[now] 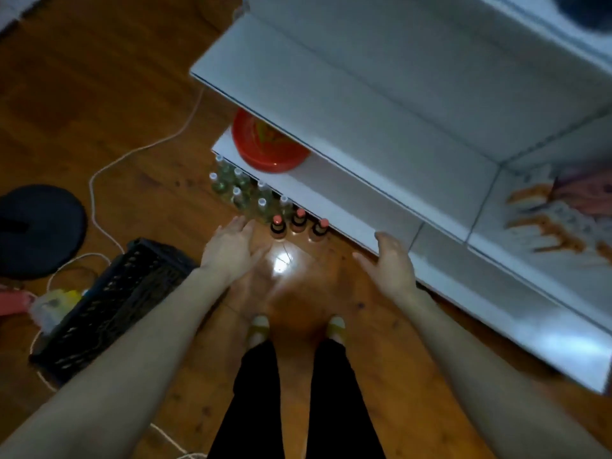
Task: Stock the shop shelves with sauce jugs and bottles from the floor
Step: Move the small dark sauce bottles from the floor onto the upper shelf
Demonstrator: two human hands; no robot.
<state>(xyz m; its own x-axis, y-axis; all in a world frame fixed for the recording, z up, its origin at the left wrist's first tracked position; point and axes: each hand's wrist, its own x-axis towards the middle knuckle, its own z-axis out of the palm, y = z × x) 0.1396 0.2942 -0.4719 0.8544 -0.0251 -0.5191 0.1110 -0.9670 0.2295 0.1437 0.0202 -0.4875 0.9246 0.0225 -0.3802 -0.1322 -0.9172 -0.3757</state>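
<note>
Both hands are open at frame centre, fingers spread and holding nothing. The left hand is just lower left of three pink-capped dark bottles. The right hand is close to the bottom shelf front edge. Clear bottles cluster on the floor beside that edge. Their labels are too blurred to read. Open wooden floor lies between the hands.

The wooden floor under me is a bit of a mess tbh. There's a black plastic crate lying to my left, with a round black cushion further out. A white cord snakes across the boards past both. A crumpled yellowish bag and a pink thing sit beside the crate, too blurry to tell what they are. Red dish up ahead. I'm in black trousers and yellow slippers.
</note>
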